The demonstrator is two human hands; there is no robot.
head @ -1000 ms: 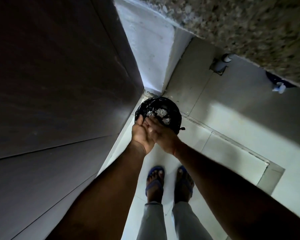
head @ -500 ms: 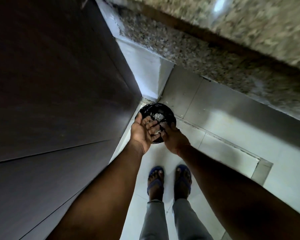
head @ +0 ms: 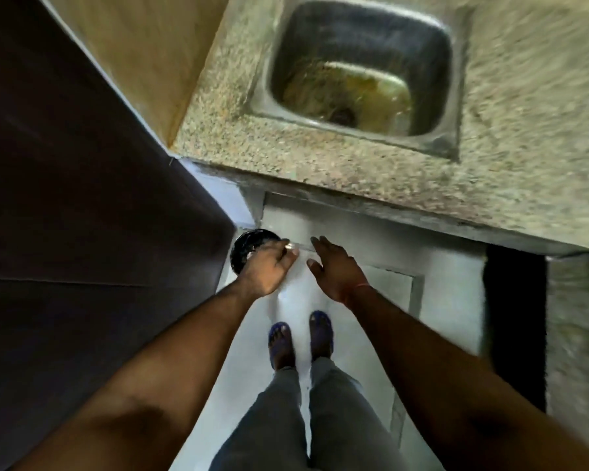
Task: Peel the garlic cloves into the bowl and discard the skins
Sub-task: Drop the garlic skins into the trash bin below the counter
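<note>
- Garlic skins: you cannot see them now. I judge they lie inside the black-lined bin (head: 249, 248) on the floor, in the corner between the dark door and the cabinet under the counter.
- Key relation: the bin sits under and just beyond your left hand (head: 267, 270), so this hand is the nearer 1. Your right hand (head: 335, 266) is to the right of it, apart from the bin, over the white floor.
- Grip, left: fingers curl down loosely over the bin edge. It seems to hold nothing, but the palm side is hidden.
- Grip, right: fingers spread and straight, holding nothing.
- Vs. 0.5 s ago: both hands were together over the bin opening, with white skins visible inside. Now the 2 hands are separated, and the view went up, so the sink (head: 361, 69) and granite counter (head: 286, 158) appear.
- Judgement: the discard step looks finished. The bowl is not in view.
</note>
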